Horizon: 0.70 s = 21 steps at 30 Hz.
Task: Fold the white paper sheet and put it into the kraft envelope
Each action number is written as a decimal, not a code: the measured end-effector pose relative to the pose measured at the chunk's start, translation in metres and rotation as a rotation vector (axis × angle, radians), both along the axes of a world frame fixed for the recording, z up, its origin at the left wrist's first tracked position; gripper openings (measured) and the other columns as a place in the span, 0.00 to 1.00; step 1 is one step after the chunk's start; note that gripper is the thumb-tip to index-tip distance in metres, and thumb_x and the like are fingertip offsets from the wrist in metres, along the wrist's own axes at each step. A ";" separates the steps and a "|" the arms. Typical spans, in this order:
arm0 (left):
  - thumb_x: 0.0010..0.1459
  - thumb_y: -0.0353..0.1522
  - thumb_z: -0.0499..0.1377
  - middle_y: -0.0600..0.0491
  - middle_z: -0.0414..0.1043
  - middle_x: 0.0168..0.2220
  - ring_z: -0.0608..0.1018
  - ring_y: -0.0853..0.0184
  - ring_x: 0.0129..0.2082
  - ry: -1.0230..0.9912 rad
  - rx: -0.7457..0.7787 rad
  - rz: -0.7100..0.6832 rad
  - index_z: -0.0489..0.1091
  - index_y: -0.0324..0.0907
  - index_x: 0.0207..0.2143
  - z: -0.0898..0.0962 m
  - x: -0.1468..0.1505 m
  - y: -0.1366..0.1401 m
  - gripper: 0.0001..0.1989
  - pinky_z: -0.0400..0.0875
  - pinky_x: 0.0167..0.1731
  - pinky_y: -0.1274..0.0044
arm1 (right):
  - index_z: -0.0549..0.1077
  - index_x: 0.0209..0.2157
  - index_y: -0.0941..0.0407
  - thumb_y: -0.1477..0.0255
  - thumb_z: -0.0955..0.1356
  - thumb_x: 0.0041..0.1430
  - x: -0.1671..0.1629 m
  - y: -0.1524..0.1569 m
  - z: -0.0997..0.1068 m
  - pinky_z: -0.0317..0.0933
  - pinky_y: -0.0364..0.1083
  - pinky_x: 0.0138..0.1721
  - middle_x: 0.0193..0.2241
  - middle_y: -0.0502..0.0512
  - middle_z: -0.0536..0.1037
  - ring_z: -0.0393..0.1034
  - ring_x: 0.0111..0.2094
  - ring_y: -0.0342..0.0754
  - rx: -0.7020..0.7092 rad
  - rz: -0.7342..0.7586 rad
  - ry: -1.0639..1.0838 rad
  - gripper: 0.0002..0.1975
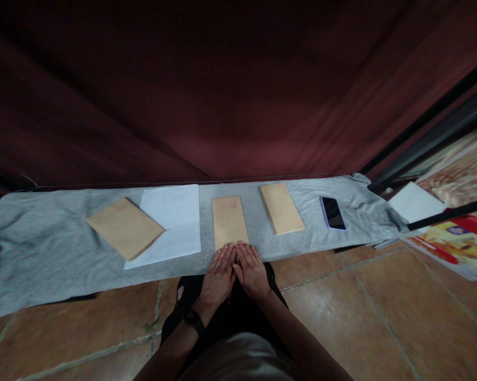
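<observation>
A brown paper envelope (229,219) lies lengthwise in front of me on a narrow surface covered with grey cloth. My left hand (219,272) rests flat over its near end, fingers stretched out. Beside it, nearly touching, my right hand (251,269) lies flat on the same end with its fingers straight. Both hands hide the envelope's near edge. To the right sits a stack of brown envelopes (282,209). On the left, another brown envelope pile (125,228) lies askew over white paper sheets (178,219).
A phone (333,213) in a purple case lies toward the right end of the grey cloth (55,243). Behind hangs a dark red curtain (238,106). Black frame bars (437,143) and a colourful printed box (460,246) stand at the right, above the tiled floor (341,301).
</observation>
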<state>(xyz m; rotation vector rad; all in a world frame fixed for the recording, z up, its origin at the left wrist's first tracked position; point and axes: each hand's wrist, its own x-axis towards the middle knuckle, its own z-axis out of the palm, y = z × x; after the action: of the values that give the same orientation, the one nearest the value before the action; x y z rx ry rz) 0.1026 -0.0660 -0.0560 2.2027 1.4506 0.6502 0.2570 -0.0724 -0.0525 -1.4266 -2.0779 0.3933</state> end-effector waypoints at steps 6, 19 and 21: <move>0.64 0.35 0.55 0.46 0.58 0.68 0.60 0.56 0.68 -0.067 0.005 0.048 0.63 0.45 0.64 0.004 -0.018 -0.004 0.26 0.47 0.70 0.61 | 0.58 0.68 0.54 0.69 0.61 0.70 0.027 -0.001 -0.003 0.47 0.61 0.69 0.66 0.59 0.63 0.58 0.66 0.56 0.007 -0.050 -0.015 0.27; 0.62 0.23 0.45 0.38 0.52 0.70 0.55 0.58 0.70 0.448 0.305 0.041 0.44 0.30 0.71 -0.011 0.001 -0.012 0.34 0.55 0.68 0.63 | 0.60 0.66 0.62 0.66 0.59 0.72 -0.014 -0.005 0.001 0.50 0.55 0.69 0.64 0.63 0.66 0.55 0.67 0.52 0.076 -0.006 -0.166 0.26; 0.62 0.24 0.46 0.39 0.53 0.70 0.55 0.58 0.70 0.464 0.314 0.033 0.45 0.31 0.71 -0.011 -0.002 -0.012 0.34 0.55 0.68 0.63 | 0.61 0.66 0.62 0.66 0.60 0.72 -0.015 -0.005 -0.002 0.51 0.55 0.68 0.64 0.63 0.66 0.56 0.67 0.52 0.088 -0.027 -0.177 0.26</move>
<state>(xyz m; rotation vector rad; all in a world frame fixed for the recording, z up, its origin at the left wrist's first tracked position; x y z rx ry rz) 0.1003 -0.0776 -0.0673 2.7125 1.7011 0.4121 0.2422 -0.0777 -0.0540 -1.4818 -2.1838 0.1671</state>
